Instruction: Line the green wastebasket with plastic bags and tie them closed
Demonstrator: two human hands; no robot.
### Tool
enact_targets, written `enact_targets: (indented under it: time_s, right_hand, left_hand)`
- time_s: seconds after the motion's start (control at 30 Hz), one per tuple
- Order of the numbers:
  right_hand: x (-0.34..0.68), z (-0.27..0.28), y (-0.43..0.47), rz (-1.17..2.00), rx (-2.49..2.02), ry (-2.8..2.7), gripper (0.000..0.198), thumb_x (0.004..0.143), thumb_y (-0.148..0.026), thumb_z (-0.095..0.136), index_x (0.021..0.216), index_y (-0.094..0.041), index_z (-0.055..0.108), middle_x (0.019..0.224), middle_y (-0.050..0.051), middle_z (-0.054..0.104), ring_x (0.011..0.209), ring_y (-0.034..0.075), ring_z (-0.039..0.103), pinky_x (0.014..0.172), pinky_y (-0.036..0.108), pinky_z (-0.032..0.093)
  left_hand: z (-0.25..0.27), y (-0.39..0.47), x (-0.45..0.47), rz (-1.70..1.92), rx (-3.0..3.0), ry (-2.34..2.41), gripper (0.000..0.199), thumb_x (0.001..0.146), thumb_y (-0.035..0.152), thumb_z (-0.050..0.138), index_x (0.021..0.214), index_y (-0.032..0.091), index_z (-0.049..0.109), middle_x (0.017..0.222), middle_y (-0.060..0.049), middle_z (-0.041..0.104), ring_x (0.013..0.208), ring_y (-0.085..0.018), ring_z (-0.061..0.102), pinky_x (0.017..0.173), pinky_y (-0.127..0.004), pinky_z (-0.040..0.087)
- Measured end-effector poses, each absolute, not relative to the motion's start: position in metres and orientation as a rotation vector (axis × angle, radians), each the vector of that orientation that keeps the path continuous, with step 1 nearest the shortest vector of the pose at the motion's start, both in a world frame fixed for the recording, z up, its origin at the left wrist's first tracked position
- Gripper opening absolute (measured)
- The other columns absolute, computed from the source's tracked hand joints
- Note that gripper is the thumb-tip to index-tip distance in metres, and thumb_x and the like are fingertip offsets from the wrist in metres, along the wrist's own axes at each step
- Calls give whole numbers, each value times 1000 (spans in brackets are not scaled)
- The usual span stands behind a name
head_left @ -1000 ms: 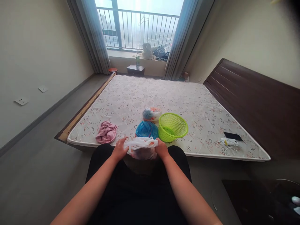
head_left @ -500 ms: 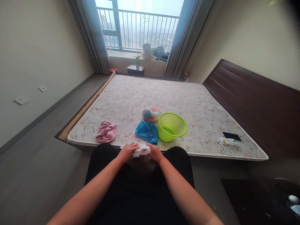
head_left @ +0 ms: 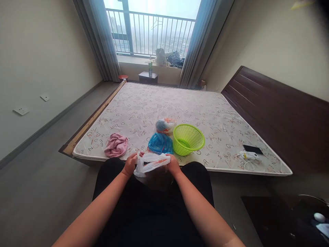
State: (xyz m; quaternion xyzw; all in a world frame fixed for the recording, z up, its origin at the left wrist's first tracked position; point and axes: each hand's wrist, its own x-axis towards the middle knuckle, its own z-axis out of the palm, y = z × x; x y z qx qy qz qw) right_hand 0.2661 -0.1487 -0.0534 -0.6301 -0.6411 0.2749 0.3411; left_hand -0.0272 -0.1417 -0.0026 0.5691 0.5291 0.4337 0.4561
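Between my hands a white plastic bag (head_left: 147,167) with some red print is stretched wide above my lap. My left hand (head_left: 130,163) is closed on its left edge, and my right hand (head_left: 173,164) grips the right edge. Just beyond, on the mattress (head_left: 164,99), lies a crumpled blue plastic bag (head_left: 160,143). A green plastic basket (head_left: 189,139) stands upright beside it on the right. Behind the blue bag sits a clear bundle of plastic bags (head_left: 166,125), white, orange and blue. To the left is a crumpled pink towel (head_left: 116,145).
A white device with a cord (head_left: 250,155) and a dark flat object (head_left: 253,149) lie at the mattress's right. The dark wooden headboard (head_left: 272,92) rises on the right. A small nightstand (head_left: 148,77) with a green bottle (head_left: 150,68) stands near the window.
The white bag was bunched up between my hands; now it is spread out. My left hand has moved left and my right hand slightly right and up.
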Motion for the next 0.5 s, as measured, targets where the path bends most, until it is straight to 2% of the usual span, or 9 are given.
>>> enact_targets:
  time_s: [0.1, 0.2, 0.27, 0.33, 0.43, 0.5]
  right_hand:
    - [267, -57, -148, 699, -1642, -1632, 34, 83, -25, 64, 114, -14, 68, 113, 16, 72, 106, 28, 69, 97, 43, 54]
    - [268, -59, -145, 709, -1630, -1620, 31, 82, -25, 65, 112, -16, 69, 112, 15, 73, 106, 28, 68, 97, 43, 53]
    - [266, -58, -145, 736, -1595, -1636, 29, 84, -26, 64, 110, -18, 70, 111, 14, 74, 104, 27, 69, 96, 42, 54]
    - [263, -57, -146, 774, -1538, -1669, 27, 86, -27, 63, 110, -20, 71, 110, 12, 74, 103, 26, 69, 94, 40, 55]
    - [258, -54, -151, 832, -1427, -1723, 29, 89, -28, 60, 114, -22, 72, 112, 11, 75, 105, 25, 69, 96, 39, 54]
    - [255, -52, -156, 860, -1318, -1731, 33, 91, -29, 59, 121, -24, 71, 120, 11, 73, 114, 26, 67, 103, 42, 51]
  left_hand:
    - [-5, -154, -18, 765, 1580, 1053, 70, 93, 70, 32, 91, 15, 75, 90, -13, 76, 85, -26, 69, 85, -39, 54]
    - [-16, -154, -10, 545, 1636, 1161, 70, 96, 65, 28, 104, 15, 76, 102, -15, 78, 100, -29, 70, 95, -40, 51]
    - [-24, -149, -7, 445, 1612, 1334, 59, 97, 56, 37, 121, 14, 72, 116, -15, 76, 112, -30, 68, 103, -42, 47]
    - [-31, -145, -5, 360, 1603, 1430, 53, 91, 46, 53, 132, 16, 67, 124, -15, 74, 119, -31, 66, 107, -43, 45]
    - [-35, -146, -2, 258, 1674, 1443, 55, 77, 37, 72, 129, 20, 69, 125, -14, 74, 122, -35, 65, 109, -44, 45]
    - [-34, -150, 1, 269, 1739, 1378, 56, 70, 34, 79, 124, 21, 73, 127, -13, 73, 123, -36, 64, 111, -45, 44]
